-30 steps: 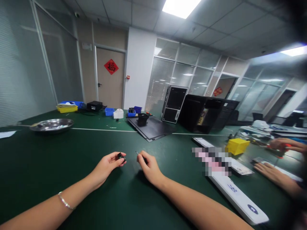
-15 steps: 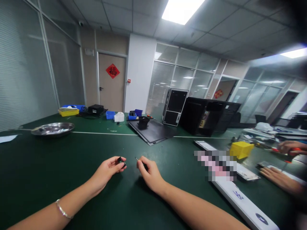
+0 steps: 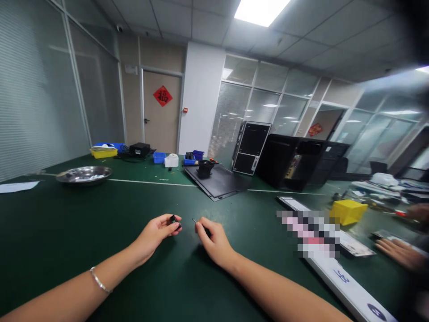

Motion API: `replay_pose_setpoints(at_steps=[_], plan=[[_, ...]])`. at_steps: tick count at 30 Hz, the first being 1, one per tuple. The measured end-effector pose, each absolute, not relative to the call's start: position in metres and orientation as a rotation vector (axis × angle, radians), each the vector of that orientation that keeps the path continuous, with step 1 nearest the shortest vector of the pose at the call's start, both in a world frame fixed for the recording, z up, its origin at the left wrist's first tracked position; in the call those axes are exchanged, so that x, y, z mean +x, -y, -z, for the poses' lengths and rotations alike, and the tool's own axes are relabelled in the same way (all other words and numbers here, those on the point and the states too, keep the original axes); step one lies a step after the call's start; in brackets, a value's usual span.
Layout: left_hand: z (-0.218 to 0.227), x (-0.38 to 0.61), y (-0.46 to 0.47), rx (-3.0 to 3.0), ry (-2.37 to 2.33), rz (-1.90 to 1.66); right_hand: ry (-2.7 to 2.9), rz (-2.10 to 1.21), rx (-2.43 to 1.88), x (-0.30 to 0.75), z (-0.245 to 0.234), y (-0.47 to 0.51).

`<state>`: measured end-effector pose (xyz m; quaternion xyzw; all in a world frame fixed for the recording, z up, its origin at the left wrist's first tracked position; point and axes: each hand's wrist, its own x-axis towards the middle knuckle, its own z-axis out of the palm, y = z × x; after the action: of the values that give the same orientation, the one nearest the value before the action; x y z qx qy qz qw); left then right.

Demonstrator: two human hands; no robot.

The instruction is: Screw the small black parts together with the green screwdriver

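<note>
One workbench: a long green workbench (image 3: 67, 232) is filling the lower frame, with a white line running across it.
Machines: a black computer case (image 3: 250, 147) is standing at upper middle, just beside a larger black case (image 3: 295, 163).
Panel: a flat black panel (image 3: 214, 185) is lying on the workbench at middle, with a black cup-shaped part (image 3: 205, 168) sitting on it.
Tray: a steel tray (image 3: 83, 175) is sitting at middle left.
Box: a yellow box (image 3: 348, 212) is sitting at right.
Board: a long white board (image 3: 345, 286) is lying at lower right.
Co-worker: another person's hand (image 3: 397, 252) is resting at the right edge, and a second hand (image 3: 420, 212) is showing above it.
Hands: the two hands are staying apart but close, at lower middle, both raised just above the workbench.
Left hand: the left hand (image 3: 156, 235) is pinching a small black piece (image 3: 174, 221) between its fingers, and a bracelet (image 3: 99, 280) is circling the wrist.
Right hand: the right hand (image 3: 216, 243) is pinching a thin stick (image 3: 205, 230), black with a metal tip.
</note>
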<state>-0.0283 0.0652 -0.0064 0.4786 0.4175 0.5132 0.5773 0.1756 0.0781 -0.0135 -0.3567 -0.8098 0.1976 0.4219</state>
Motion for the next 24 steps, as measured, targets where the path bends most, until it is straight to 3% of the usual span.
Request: replay_pose_setpoints(at_steps=[17,24], plan=[[0.012,-0.027,-0.068,1.098,-0.932,-1.219,2.561,0.049,-0.364,0.16,0.005,-0.045],[0.01,-0.029,-0.067,1.113,-0.959,-1.244,2.501,-0.083,-0.527,0.167,0.003,-0.051]])
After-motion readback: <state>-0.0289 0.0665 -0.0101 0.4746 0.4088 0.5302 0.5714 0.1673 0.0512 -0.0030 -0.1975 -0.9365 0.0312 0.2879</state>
